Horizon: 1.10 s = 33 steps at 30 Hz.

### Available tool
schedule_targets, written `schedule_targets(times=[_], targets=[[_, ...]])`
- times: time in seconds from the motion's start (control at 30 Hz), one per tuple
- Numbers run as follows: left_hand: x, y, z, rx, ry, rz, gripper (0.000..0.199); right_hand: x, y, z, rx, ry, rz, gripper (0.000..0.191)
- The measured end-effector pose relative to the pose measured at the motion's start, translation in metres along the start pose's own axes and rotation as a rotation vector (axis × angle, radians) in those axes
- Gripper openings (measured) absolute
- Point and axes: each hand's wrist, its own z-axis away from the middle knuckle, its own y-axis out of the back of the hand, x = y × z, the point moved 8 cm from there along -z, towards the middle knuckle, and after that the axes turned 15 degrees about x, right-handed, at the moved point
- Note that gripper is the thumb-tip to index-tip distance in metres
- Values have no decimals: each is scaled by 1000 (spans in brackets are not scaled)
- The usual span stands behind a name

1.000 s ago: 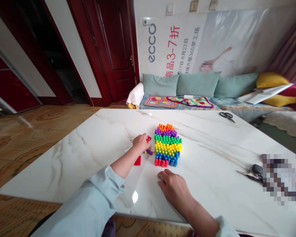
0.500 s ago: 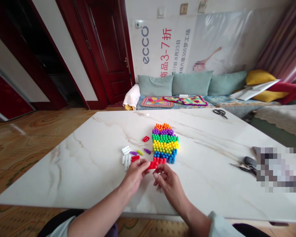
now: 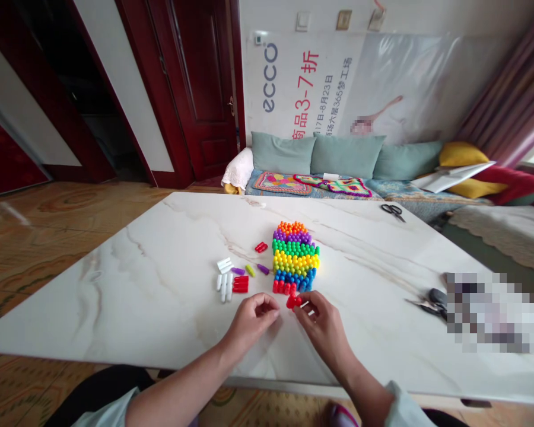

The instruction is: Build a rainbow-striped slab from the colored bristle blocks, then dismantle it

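A small cluster of red bullet-shaped plastic building pieces [image 3: 292, 301] is pinched between the thumb and fingers of my right hand [image 3: 321, 314]. It is just in front of the near edge of the block of coloured pieces [image 3: 296, 261]. That block has bands of orange, purple, green, yellow, blue and red. My left hand [image 3: 253, 320] is a little to the left, thumb and fingertips drawn together, with nothing visible in them. Beyond it lie joined red pieces [image 3: 241, 284] beside white pieces [image 3: 225, 287].
More white pieces [image 3: 225, 265], loose purple pieces [image 3: 263, 269], a yellow-green piece [image 3: 250, 270] and red pieces [image 3: 261, 247] lie left of the block. Black-handled scissors [image 3: 392, 210] lie far right on the marble-patterned table [image 3: 160, 267]; another black-handled cutting tool [image 3: 434, 301] lies nearer.
The red cluster has passed from between both hands into my right hand alone. My left hand has drawn back from it, uncovering the joined red pieces. The view has shifted slightly.
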Motion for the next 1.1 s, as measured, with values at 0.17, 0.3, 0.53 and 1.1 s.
schedule_targets(times=[0.17, 0.3, 0.53, 1.1], targets=[[14, 27, -16, 142, -78, 25, 12, 19, 21, -15, 50, 175, 310, 18], [25, 53, -31, 235, -73, 81, 18, 34, 18, -23, 105, 159, 308, 16], [33, 97, -51, 425, -66, 114, 28, 22, 24, -22, 200, 188, 398, 7], [41, 79, -57, 96, -472, -535, 28, 12, 0, -2, -51, 358, 579, 27]])
